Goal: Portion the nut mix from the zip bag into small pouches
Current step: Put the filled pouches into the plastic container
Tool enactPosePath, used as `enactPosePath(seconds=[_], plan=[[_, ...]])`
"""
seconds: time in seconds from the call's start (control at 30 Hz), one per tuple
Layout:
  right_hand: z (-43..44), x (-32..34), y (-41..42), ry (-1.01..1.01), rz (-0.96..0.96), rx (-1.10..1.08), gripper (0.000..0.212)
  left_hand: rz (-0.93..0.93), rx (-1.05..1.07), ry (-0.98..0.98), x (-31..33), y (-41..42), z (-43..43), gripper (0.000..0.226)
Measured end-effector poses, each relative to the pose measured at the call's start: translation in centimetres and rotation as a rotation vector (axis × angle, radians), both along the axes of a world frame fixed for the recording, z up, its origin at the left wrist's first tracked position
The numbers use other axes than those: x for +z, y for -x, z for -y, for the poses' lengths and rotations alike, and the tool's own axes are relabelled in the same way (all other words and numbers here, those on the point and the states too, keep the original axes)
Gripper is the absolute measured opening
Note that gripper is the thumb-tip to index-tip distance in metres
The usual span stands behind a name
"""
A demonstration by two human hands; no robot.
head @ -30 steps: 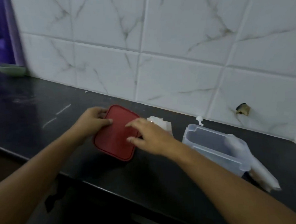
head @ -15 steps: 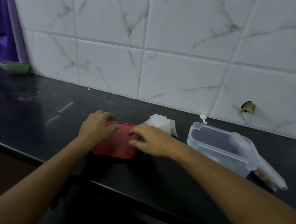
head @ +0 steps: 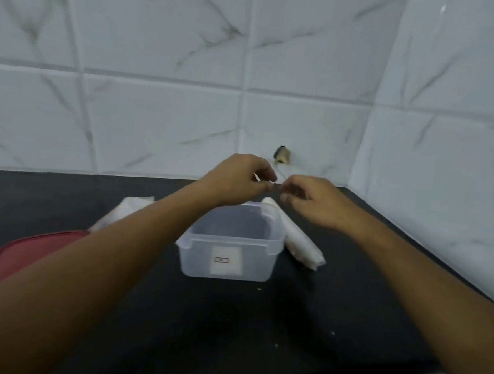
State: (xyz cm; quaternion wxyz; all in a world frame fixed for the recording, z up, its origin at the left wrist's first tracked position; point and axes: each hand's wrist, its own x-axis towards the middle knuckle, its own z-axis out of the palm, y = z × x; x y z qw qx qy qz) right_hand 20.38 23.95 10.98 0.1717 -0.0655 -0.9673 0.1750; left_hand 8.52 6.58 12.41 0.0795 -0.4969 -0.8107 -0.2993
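Clear plastic container (head: 228, 243), lidless and bearing a pale label on its near wall, stands on the black countertop (head: 261, 317) near the corner of the white marble-veined tiles (head: 163, 124). Both hands meet in the air above its far rim. Left hand (head: 237, 177): fingers curled, thumb and fingertips pinching a small white piece (head: 257, 177), too blurred to identify. Right hand (head: 314, 202): fingers loosely curled, tips almost touching those of the left hand; whether they also grip the piece cannot be told. Rolled translucent bag (head: 297, 239), brownish contents faintly visible at its near end, lies on the counter touching the container's right side. Flat white pouches (head: 128, 208) lie left of the container, partly hidden behind the left forearm. Red lid (head: 19, 254) lies at the lower left, under that forearm. A small dark hole (head: 282, 155) marks the wall behind the hands.
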Motion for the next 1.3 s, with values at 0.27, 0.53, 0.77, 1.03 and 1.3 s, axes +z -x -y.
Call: enactPosePath(seconds=[0.27, 0.53, 0.77, 1.03, 1.3], plan=[[-4.9, -7.1, -3.8, 0.145, 0.22, -0.203, 0.037, -0.245, -0.044, 0.725, -2.7, 2.4, -13.1, 0.049], [-4.3, -7.8, -2.1, 0.319, 0.218, -0.193, 0.021, -0.367, 0.002, 1.128, -3.3, 3.3, -16.2, 0.061], [-4.5, -7.5, -2.1, 0.336, 0.203, -0.202, 0.017, -0.42, 0.013, 0.987, -3.2, 4.9, -15.7, 0.038], [-5.3, -1.3, -1.9, 0.058, 0.006, -0.333, 0.016, -0.514, 0.015, 0.644, 6.1, 3.6, -9.2, 0.024], [1.0, 4.8, 0.4, -0.143, 0.026, -0.215, 0.015, -0.346, 0.186, 0.629, 7.9, 2.6, 0.8, 0.02]])
